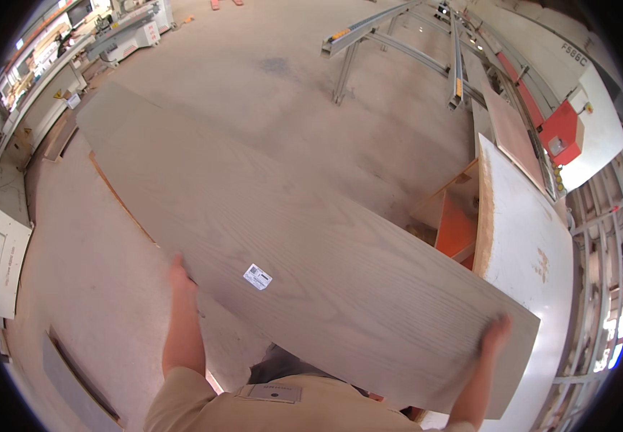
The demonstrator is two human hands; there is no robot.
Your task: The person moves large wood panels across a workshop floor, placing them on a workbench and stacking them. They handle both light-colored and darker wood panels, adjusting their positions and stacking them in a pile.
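Note:
A long grey-brown wood-grain panel (pixel 304 237) stretches across the view from the far left to the near right, in front of my body. A white label (pixel 257 276) is stuck on its face. My left hand (pixel 179 273) grips the panel's near long edge, left of the label, with part of its fingers hidden at the edge. On the panel's face, close to its right end, lies my right hand (pixel 497 334). Its fingers are blurred, so their exact pose does not show. The panel's right end overlaps a white board surface (pixel 524 237).
Beneath the white surface shows an open wooden frame with an orange panel (pixel 457 222). A metal rail stand (pixel 390 32) and a white-and-red machine (pixel 567 137) stand at far right. Machines (pixel 128 36) line the left, and a narrow grey board (pixel 74 378) lies on the floor.

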